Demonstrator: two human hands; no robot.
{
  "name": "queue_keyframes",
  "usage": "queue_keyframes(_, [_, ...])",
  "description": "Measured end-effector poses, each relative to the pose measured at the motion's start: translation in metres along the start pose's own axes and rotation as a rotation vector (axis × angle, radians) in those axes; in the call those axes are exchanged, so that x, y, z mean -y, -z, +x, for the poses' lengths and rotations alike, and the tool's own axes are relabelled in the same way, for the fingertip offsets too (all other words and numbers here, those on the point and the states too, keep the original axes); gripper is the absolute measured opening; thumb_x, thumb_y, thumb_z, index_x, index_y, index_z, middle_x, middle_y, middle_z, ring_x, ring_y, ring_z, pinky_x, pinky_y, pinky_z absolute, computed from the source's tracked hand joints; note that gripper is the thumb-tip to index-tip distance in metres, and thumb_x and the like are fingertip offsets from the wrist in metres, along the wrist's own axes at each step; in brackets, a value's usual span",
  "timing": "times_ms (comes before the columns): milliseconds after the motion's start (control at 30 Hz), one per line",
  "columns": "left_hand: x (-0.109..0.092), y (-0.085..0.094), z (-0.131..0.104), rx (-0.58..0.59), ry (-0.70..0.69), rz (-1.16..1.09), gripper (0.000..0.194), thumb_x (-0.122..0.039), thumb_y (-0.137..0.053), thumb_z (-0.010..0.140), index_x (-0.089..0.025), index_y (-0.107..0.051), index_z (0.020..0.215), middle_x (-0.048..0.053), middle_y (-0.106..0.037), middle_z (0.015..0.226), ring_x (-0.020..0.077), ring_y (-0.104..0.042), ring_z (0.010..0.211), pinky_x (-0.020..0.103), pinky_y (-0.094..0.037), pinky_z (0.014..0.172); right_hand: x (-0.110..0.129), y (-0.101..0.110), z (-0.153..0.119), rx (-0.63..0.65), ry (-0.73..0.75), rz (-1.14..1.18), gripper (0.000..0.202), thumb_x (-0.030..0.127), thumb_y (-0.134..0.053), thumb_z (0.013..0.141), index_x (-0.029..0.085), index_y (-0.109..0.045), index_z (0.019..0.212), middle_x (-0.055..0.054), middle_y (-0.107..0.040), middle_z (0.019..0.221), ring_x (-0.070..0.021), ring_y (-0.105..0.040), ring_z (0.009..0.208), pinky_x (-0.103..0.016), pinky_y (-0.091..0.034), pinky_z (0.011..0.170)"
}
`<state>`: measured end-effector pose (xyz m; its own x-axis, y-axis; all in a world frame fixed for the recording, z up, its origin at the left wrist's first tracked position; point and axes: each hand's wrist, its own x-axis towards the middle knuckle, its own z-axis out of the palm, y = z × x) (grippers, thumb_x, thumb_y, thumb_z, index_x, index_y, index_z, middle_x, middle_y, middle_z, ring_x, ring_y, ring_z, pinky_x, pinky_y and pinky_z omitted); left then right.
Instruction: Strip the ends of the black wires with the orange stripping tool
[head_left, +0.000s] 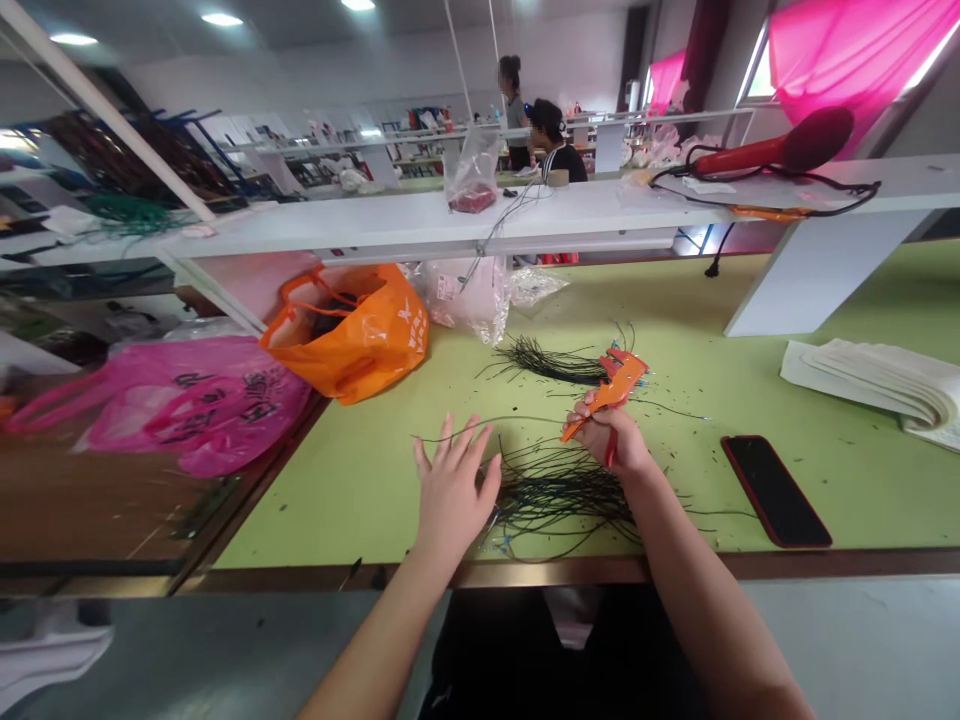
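Note:
My right hand (611, 435) is wrapped round the handles of an orange and red wire stripper (621, 382), its head tilted up and away from me. Spread fingers mark my left hand (456, 490), palm down just above the table at the left. One thin dark wire (517, 419) runs from near the left fingertips across to the right hand; whether the left fingers touch it I cannot tell. Between and below my hands lies a loose bundle of black wires (562, 495). Beyond the tool lies a second bundle of black wires (551, 362).
A phone (776, 490) and folded white cloth (874, 380) lie right on the green table (360, 480). An orange bag (367, 340) and a pink bag (202, 400) sit left. A white shelf (360, 222) crosses behind, bearing a red-handled tool (750, 155). Two people are in the background.

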<state>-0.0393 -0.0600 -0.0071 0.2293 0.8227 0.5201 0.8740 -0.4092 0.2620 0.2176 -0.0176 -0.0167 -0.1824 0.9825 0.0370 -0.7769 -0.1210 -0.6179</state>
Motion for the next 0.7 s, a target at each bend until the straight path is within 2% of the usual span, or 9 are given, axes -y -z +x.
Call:
queue_keyframes(133, [-0.005, -0.009, -0.014, 0.086, -0.066, -0.050, 0.031, -0.027, -0.053, 0.099, -0.024, -0.072, 0.123, 0.012, -0.072, 0.134, 0.0402, -0.052, 0.142, 0.079, -0.012, 0.120, -0.002, 0.002, 0.002, -0.011, -0.027, -0.008, 0.023, 0.016, -0.066, 0.070, 0.024, -0.059, 0.090, 0.001, -0.055, 0.080, -0.0193, -0.059, 0.076, -0.041, -0.054, 0.087])
queue_keyframes(233, [-0.019, -0.020, -0.020, 0.137, -0.087, -0.113, 0.033, -0.029, -0.053, 0.099, -0.025, -0.070, 0.127, 0.012, -0.067, 0.141, 0.0396, -0.049, 0.145, 0.077, -0.013, 0.122, -0.005, -0.001, 0.003, -0.042, -0.026, 0.005, 0.023, 0.016, -0.064, 0.069, 0.024, -0.058, 0.090, 0.001, -0.055, 0.079, -0.0193, -0.059, 0.076, -0.042, -0.055, 0.089])
queue_keyframes(367, [-0.032, -0.036, -0.015, 0.135, 0.041, -0.179, 0.039, -0.035, -0.058, 0.097, -0.025, -0.067, 0.133, 0.013, -0.062, 0.148, 0.0426, -0.037, 0.152, 0.077, -0.007, 0.123, -0.005, -0.005, 0.004, -0.094, -0.010, 0.035, 0.023, 0.017, -0.062, 0.067, 0.025, -0.057, 0.089, 0.000, -0.055, 0.078, -0.0201, -0.058, 0.073, -0.044, -0.057, 0.089])
queue_keyframes(500, [-0.028, -0.045, 0.001, 0.184, 0.199, -0.373, 0.037, -0.034, -0.052, 0.100, -0.027, -0.067, 0.133, 0.010, -0.064, 0.145, 0.0373, -0.037, 0.153, 0.077, -0.008, 0.124, 0.001, -0.002, 0.001, -0.080, 0.021, 0.030, 0.021, 0.018, -0.064, 0.069, 0.024, -0.060, 0.089, 0.000, -0.057, 0.079, -0.0192, -0.060, 0.075, -0.038, -0.058, 0.083])
queue_keyframes(567, [-0.022, -0.046, 0.009, 0.130, 0.293, -0.521, 0.035, -0.034, -0.046, 0.103, -0.026, -0.071, 0.127, 0.008, -0.066, 0.144, 0.0334, -0.040, 0.152, 0.072, -0.014, 0.125, 0.003, 0.000, -0.001, -0.045, 0.047, -0.006, 0.020, 0.018, -0.067, 0.071, 0.024, -0.062, 0.090, -0.001, -0.060, 0.081, -0.0188, -0.061, 0.078, -0.036, -0.058, 0.082])
queue_keyframes(700, [-0.015, -0.047, 0.022, -0.153, 0.484, -0.731, 0.042, -0.045, -0.043, 0.106, -0.021, -0.073, 0.121, 0.011, -0.068, 0.140, 0.0284, -0.046, 0.149, 0.056, -0.035, 0.124, 0.001, 0.001, -0.002, -0.032, 0.085, -0.164, 0.019, 0.019, -0.074, 0.074, 0.022, -0.065, 0.090, -0.004, -0.070, 0.093, -0.0197, -0.066, 0.084, -0.036, -0.058, 0.082])
